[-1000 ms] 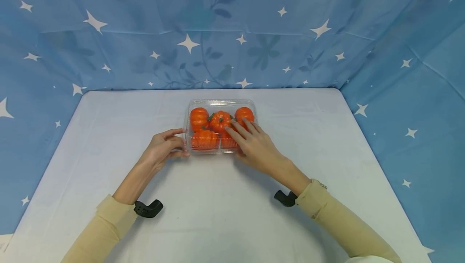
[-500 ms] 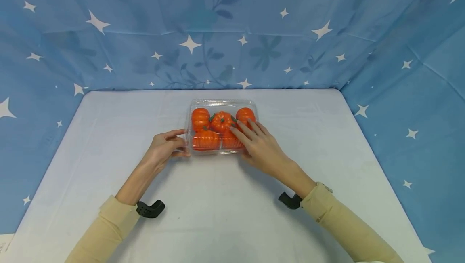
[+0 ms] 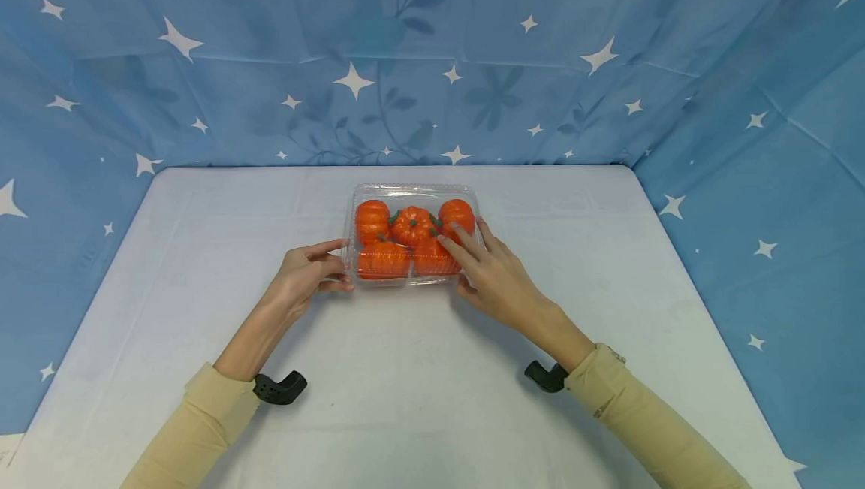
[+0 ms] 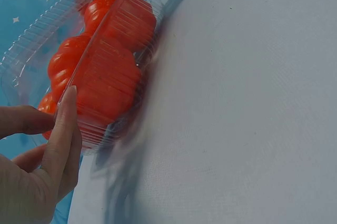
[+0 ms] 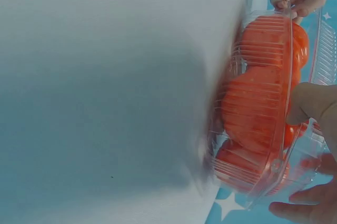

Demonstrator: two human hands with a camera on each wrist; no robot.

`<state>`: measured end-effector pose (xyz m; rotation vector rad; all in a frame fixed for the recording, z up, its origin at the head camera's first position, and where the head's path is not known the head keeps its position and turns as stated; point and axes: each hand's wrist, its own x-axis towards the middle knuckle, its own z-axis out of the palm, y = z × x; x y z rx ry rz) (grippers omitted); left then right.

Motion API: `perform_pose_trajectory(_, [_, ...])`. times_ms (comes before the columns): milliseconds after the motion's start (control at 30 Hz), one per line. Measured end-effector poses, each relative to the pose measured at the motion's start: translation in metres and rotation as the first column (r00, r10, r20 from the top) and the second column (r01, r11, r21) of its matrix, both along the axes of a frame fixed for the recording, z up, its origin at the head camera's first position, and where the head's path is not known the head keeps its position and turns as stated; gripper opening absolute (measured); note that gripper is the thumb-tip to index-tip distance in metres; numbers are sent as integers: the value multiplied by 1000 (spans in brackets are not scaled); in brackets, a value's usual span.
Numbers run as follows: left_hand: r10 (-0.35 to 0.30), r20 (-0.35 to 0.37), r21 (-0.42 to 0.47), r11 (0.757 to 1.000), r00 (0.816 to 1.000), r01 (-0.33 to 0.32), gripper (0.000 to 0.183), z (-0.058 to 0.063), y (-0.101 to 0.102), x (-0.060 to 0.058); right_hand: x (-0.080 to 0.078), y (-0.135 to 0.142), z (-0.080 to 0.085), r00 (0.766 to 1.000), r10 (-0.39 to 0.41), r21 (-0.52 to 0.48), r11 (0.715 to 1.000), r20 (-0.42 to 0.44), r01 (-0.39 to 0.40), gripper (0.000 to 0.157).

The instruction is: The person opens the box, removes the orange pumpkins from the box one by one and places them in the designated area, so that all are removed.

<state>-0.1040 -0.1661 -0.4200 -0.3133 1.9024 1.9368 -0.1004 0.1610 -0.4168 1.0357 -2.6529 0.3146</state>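
Observation:
A clear plastic container [image 3: 378, 192] sits near the back of the white table, holding several small orange pumpkins [image 3: 413, 227] with green stems. At its left end, my left hand [image 3: 304, 275] holds the edge; the left wrist view shows its fingertips [image 4: 70, 95] at the rim. My right hand [image 3: 496, 279] lies over the right end, fingers spread. Two of its fingertips overlap the right-hand pumpkins in the head view. In the right wrist view its thumb [image 5: 305, 103] is at the near rim, while other fingers [image 5: 303, 203] stretch past the container's end.
The white tabletop [image 3: 378, 399] spreads in front of the container and to both sides. A blue curtain [image 3: 405, 121] with white stars hangs behind the table and along its sides. Black wrist devices [image 3: 280, 387] sit below both sleeve cuffs.
My right hand has slid a little to the right, from over the middle pumpkins toward the container's right end, uncovering more of the front right pumpkin. My left hand stays at the left edge.

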Motion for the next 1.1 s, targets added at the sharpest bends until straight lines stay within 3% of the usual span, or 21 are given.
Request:
perform_pose_trajectory(300, [1, -1, 29, 1000, 1000, -1, 59, 1, -1, 0, 3, 6, -6, 995, -63, -108, 992, 74, 71, 68])
perform_pose_trajectory(767, [0, -7, 34, 999, 1000, 0, 57, 1, -1, 1, 6, 9, -19, 993, -73, -211, 973, 96, 92, 65])
perform_pose_trajectory(1100, [-5, -16, 14, 1000, 1000, 5, 56, 0, -1, 0, 6, 12, -23, 998, -51, -222, 973, 30, 57, 58])
